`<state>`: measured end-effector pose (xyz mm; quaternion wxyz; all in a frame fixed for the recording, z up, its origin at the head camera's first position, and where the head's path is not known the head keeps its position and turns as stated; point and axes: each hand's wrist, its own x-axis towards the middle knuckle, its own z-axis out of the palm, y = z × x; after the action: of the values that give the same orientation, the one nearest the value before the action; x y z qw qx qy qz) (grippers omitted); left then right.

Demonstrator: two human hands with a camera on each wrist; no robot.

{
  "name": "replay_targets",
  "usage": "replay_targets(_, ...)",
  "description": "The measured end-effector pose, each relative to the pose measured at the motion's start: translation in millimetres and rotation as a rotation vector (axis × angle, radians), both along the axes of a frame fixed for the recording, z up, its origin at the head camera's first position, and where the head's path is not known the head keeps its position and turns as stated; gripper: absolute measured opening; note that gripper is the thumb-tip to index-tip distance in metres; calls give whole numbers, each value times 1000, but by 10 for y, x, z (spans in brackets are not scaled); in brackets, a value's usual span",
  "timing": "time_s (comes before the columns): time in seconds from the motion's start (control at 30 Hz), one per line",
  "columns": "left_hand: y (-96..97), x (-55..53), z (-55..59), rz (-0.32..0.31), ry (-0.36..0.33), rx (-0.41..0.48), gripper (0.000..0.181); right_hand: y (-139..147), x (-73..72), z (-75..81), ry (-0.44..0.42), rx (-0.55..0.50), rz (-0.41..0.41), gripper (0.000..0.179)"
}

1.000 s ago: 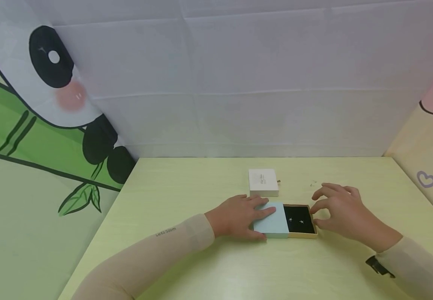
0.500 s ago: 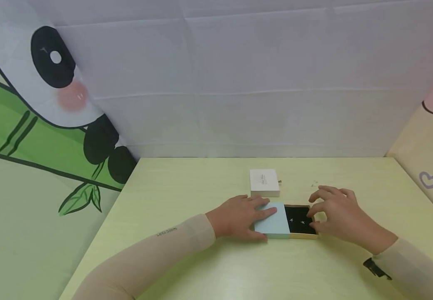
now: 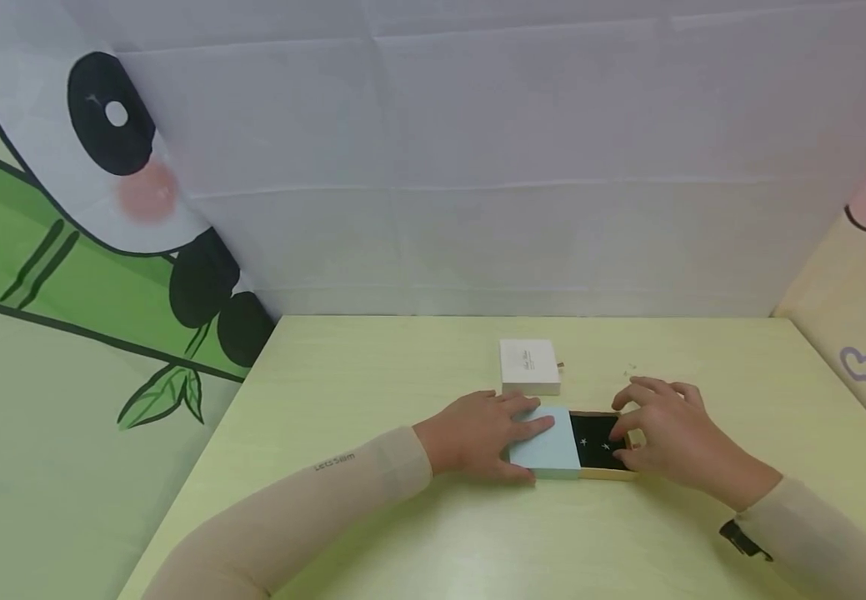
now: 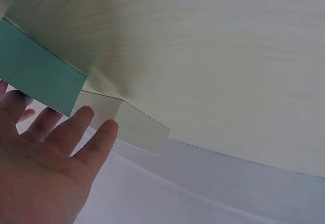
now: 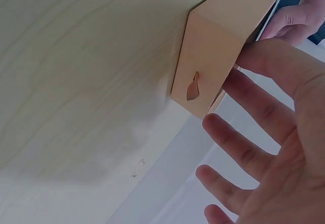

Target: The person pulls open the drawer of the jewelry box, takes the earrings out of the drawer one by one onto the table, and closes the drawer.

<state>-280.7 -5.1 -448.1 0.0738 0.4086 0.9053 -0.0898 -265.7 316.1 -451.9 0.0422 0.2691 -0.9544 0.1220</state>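
Note:
A light blue box sleeve lies on the table with its tan drawer pulled partway out to the right. Inside the drawer is a black insert bearing two small silver star-shaped pieces, perhaps earrings. My left hand rests on the sleeve, fingers spread over its top and thumb by the front edge. At the drawer's right end, my right hand has its thumb and index finger bent over the edge above the insert, a gap between them. In the right wrist view, a ribbon tab shows on the drawer's end.
Behind the blue box sits a white box with a small tab at its right. Two tiny star-like pieces lie on the table beyond the right hand. A white cloth hangs behind the table.
My right hand has moved left and slightly nearer, bringing the thumb and index finger from the drawer's outer edge to above the insert. The left hand and both boxes stay put.

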Motion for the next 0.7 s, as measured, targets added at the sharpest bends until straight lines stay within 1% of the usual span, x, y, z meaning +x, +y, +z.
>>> replay_targets(0.13, 7, 4, -8, -4, 4, -8, 89, -12, 7, -20, -3, 3, 6, 21)
replay_targets(0.37, -2, 1, -14, -2, 17, -10, 89, -36, -10, -27, 26, 8, 29, 23)
replay_targets(0.47, -5, -1, -7, 4, 12, -7, 89, -52, -17, -23, 35, 11, 28, 25)
replay_targets(0.7, 1, 14, 1, -3, 7, -10, 89, -94, -14, -28, 39, 28, 27, 29)
